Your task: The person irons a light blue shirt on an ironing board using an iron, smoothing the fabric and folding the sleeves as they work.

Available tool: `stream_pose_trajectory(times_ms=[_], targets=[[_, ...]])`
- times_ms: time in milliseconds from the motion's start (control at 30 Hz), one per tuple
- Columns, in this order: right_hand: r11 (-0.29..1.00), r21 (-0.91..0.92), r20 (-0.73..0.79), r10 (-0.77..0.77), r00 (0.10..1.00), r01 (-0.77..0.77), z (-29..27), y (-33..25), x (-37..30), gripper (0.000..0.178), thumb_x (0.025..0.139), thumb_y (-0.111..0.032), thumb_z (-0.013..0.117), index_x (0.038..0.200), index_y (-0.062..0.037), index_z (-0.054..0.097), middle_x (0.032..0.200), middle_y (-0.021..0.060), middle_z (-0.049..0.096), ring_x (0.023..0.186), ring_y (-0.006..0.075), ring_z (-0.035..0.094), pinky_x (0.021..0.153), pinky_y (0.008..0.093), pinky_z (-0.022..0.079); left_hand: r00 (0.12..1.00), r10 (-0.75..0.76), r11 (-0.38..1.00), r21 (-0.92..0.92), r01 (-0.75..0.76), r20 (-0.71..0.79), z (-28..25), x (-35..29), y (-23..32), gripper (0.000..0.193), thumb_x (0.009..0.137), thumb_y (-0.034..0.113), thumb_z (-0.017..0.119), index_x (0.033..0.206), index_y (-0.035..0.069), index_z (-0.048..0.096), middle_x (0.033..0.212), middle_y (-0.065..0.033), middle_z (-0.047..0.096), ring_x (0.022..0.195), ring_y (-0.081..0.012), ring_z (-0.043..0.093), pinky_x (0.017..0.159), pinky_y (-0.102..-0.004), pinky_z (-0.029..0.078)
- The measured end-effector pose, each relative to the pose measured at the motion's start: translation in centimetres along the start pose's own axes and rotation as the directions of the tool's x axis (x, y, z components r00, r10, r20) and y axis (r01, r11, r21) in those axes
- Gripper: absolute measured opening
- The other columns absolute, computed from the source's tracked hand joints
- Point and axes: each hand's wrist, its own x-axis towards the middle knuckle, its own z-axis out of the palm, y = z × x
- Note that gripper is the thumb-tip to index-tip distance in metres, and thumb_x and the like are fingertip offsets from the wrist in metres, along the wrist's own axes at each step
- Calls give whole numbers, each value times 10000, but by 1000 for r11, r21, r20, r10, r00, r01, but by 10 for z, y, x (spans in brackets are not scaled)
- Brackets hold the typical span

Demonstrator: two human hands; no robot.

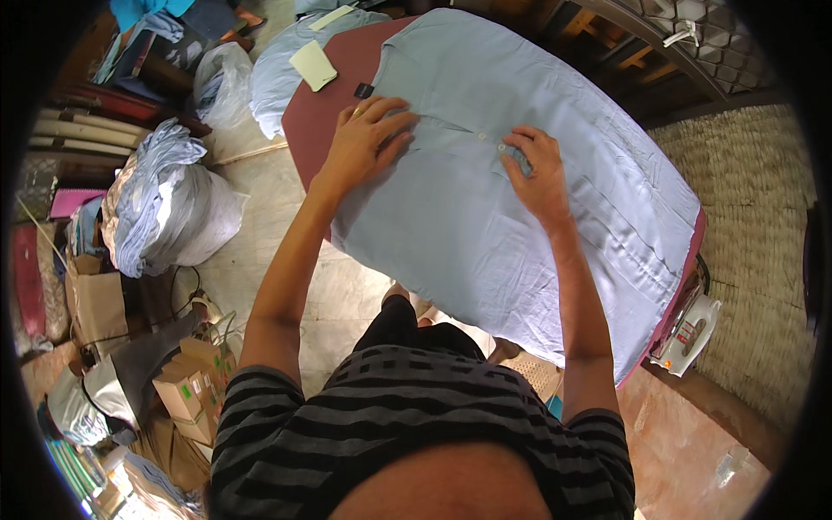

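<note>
A light blue shirt [459, 225] lies spread over a maroon ironing board [310, 130], covering most of it. My left hand [368, 139] rests on the garment near its upper left edge, fingers stretched out and holding nothing. Just beyond those fingers, a small dark label [364, 90] shows at the cloth's edge. Farther right, my right hand [539, 178] has thumb and fingers curled around a small raised fold of the shirt, close to its buttons [483, 136]. Part of that fold is hidden by the fingers.
A white iron [689, 334] stands at the board's right end. Pale card pieces [313, 67] lie at its far left. Piled clothes [178, 204] and cardboard boxes [186, 390] stand on the left. A woven mat [737, 243] is at right, below a metal grille [715, 48].
</note>
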Motion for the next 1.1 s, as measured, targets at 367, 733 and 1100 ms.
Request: stream_pose_trajectory(times_ms=[367, 733, 1100], targets=[[980, 67, 188, -199, 962, 190, 68, -44, 55, 200, 830, -60, 696, 1029, -76, 706, 1020, 112, 620, 1010, 310, 576, 887, 400, 485, 915, -384, 923, -68, 379, -119, -13, -54, 3, 224, 794, 289, 788, 884, 113, 682, 865, -12, 574, 908, -253, 527, 768, -397, 387], [997, 71, 304, -43, 952, 22, 83, -50, 79, 64, 815, -39, 683, 866, -40, 644, 888, 128, 601, 870, 334, 588, 786, 430, 480, 818, -557, 826, -191, 529, -144, -33, -67, 8, 278, 821, 182, 755, 1048, 80, 629, 859, -88, 595, 869, -294, 559, 797, -413, 448], [991, 130, 141, -40, 989, 22, 108, -24, 141, 199, 849, -34, 655, 1048, -33, 658, 966, 153, 621, 912, 336, 610, 780, 397, 495, 784, -621, 744, -317, 589, -1, -38, -73, -8, 315, 835, 209, 742, 1092, 82, 612, 878, -100, 620, 785, -275, 604, 705, -375, 489]])
